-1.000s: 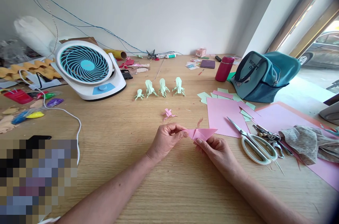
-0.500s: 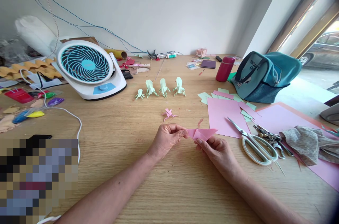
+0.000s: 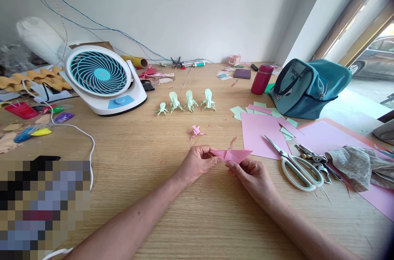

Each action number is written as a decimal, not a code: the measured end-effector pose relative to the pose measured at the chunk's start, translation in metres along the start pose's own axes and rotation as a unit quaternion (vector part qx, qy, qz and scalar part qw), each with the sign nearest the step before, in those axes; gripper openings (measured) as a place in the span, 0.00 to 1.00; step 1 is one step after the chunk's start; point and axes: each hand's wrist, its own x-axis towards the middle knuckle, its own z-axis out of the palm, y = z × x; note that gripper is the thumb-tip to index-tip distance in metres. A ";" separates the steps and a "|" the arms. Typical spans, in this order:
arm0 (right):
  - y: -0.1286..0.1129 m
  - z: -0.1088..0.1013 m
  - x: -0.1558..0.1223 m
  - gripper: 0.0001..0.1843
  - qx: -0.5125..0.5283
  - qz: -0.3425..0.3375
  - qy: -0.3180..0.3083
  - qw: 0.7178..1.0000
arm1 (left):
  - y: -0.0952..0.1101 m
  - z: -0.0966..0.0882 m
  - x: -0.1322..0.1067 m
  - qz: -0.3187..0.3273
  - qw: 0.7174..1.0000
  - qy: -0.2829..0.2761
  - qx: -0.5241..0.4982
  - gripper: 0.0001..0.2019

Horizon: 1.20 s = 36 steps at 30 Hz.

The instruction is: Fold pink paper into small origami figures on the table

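1. The folded pink paper (image 3: 238, 156) is in the air above the bench (image 3: 191, 219), held between the two hands, with its long pointed end directed to the right.
2. The left hand (image 3: 200, 163) has its grip closed at the left end of the paper: the thumb is at the front, near the lower edge, and the fingers are bent behind.
3. The right hand (image 3: 254, 172) pinches the lower middle part, thumb on the front face; its fingers under the paper are partly hidden, so I cannot tell how they all press.
4. The piece should be very light, I think — stiff along the creases, but soft and easy to bend at the thin points. It probably does not slip much, yet a hard squeeze could crush it or make a wrong crease.
5. The better place to take hold is the thicker folded middle, with flat fingertips; the sharp tip on the right should be touched only gently.
6. Just beyond the hands lies a small pink figure (image 3: 196, 131).
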 end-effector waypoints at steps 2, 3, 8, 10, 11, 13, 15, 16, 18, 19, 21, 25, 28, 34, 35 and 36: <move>0.002 0.000 -0.001 0.23 -0.009 -0.002 -0.015 1.000 | -0.001 0.003 0.000 0.012 1.000 -0.005 0.007 0.14; 0.002 0.000 -0.001 0.23 -0.013 -0.003 -0.021 1.000 | -0.002 0.005 -0.001 0.016 1.000 -0.004 0.012 0.13; 0.003 -0.001 -0.002 0.22 -0.025 -0.006 -0.030 0.999 | -0.005 0.005 -0.001 0.013 0.999 0.009 0.045 0.12; 0.003 -0.001 -0.002 0.22 -0.028 -0.003 -0.036 0.999 | -0.004 0.005 -0.001 0.012 0.999 0.015 0.050 0.12; 0.003 -0.001 -0.002 0.22 -0.030 -0.002 -0.038 0.999 | -0.004 0.004 -0.001 0.011 0.998 0.019 0.051 0.13; 0.004 -0.001 -0.001 0.23 -0.033 0.000 -0.038 0.999 | -0.003 0.004 -0.001 0.005 0.999 0.025 0.046 0.14; 0.005 -0.001 -0.001 0.23 -0.035 0.001 -0.036 0.999 | -0.002 0.003 -0.001 -0.008 0.999 0.026 0.040 0.16; 0.005 -0.001 -0.001 0.23 -0.033 0.002 -0.035 0.999 | -0.002 0.003 -0.001 -0.016 0.999 0.025 0.039 0.17; 0.005 -0.001 0.000 0.24 -0.023 0.003 -0.033 0.999 | -0.002 0.001 0.000 -0.028 0.999 0.022 0.038 0.19; 0.004 -0.001 0.000 0.24 -0.018 0.003 -0.032 0.999 | -0.003 0.001 0.000 -0.031 0.999 0.021 0.037 0.20; 0.003 0.000 0.000 0.24 -0.009 0.003 -0.033 0.999 | -0.003 0.000 0.000 -0.033 0.999 0.018 0.036 0.21; -0.002 0.000 0.000 0.26 0.003 0.003 -0.021 1.000 | -0.002 0.000 -0.001 -0.031 0.999 0.014 0.036 0.23; -0.005 0.000 -0.001 0.27 0.000 0.004 -0.011 1.000 | 0.000 0.002 -0.002 -0.025 0.999 0.006 0.036 0.25; -0.006 0.000 -0.001 0.29 -0.011 0.002 -0.002 1.000 | 0.000 0.000 -0.003 -0.023 1.000 -0.016 0.014 0.26; -0.006 0.000 -0.001 0.29 -0.011 0.003 -0.002 1.000 | -0.001 -0.001 -0.003 -0.027 0.999 -0.019 0.003 0.27; -0.006 0.000 -0.001 0.28 -0.010 0.003 -0.001 1.000 | -0.002 -0.003 -0.002 -0.030 0.999 -0.020 -0.008 0.28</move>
